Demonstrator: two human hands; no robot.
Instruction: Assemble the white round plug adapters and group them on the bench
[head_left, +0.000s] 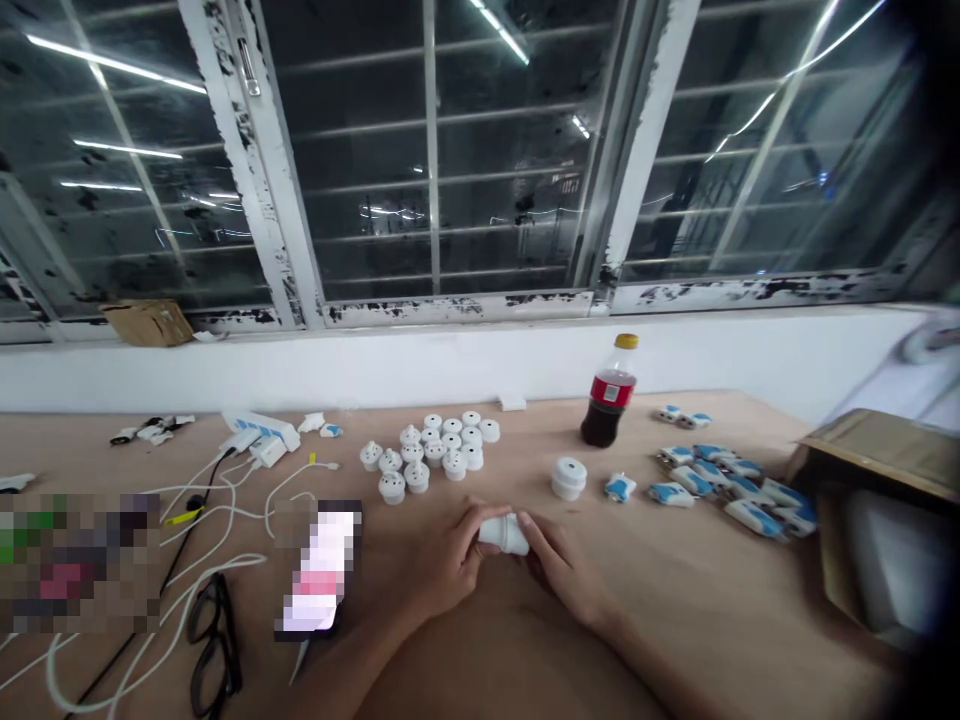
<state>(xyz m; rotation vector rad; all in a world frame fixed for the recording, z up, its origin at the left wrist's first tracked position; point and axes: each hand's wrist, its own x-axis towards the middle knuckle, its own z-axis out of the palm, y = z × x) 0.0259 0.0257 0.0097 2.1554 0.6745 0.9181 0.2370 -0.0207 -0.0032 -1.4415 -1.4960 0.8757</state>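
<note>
A white, ribbed cylindrical plastic fitting (503, 534) lies sideways between my two hands, just above the table. My left hand (454, 550) grips its left end, with fingers curled round it. At its right end, my right hand (556, 560) holds on with the thumb laid along the top. Beyond them stands a cluster of small white round plastic fittings (452, 463), some topped with knobs and holes. Right of the hands are a stacked white round fitting (569, 479) and a small blue-and-white plastic piece (620, 487).
A cola bottle (609, 392) stands near the wall. Several blue-and-white plug-like pieces (735, 475) lie at right beside a cardboard box (877, 450). At left are a phone (322, 570), black glasses (214, 645), white cables (225, 510) and a power strip (260, 432).
</note>
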